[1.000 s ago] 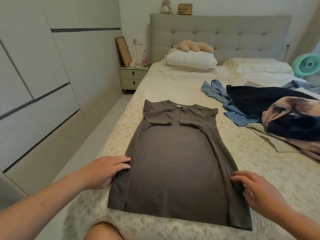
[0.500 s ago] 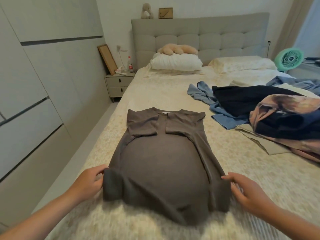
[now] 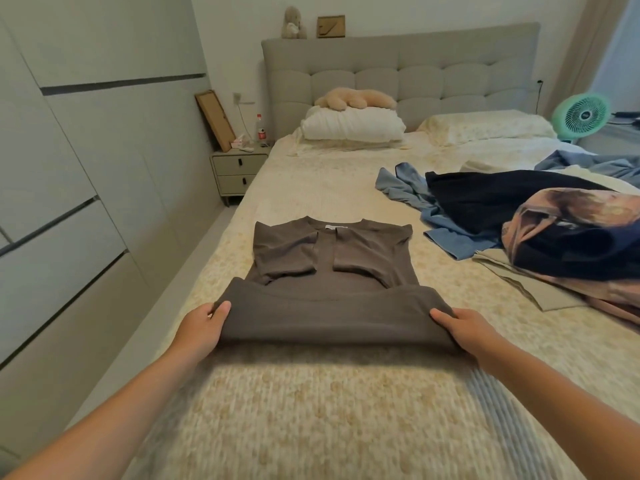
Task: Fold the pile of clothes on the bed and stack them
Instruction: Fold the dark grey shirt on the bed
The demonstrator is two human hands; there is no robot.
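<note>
The left hand (image 3: 202, 329) and right hand (image 3: 465, 327) pinched the brown shirt's (image 3: 332, 258) hem corners, fingers curled; level, even carrying would have landed the fold squarely at the collar.

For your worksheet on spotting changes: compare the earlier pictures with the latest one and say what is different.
Both hands took hold of the brown garment: left hand and right hand gripped its near hem corners and carried the hem away from the person, over the body towards the collar. Unchanged: the folded-in sleeves and the pile of clothes.
</note>
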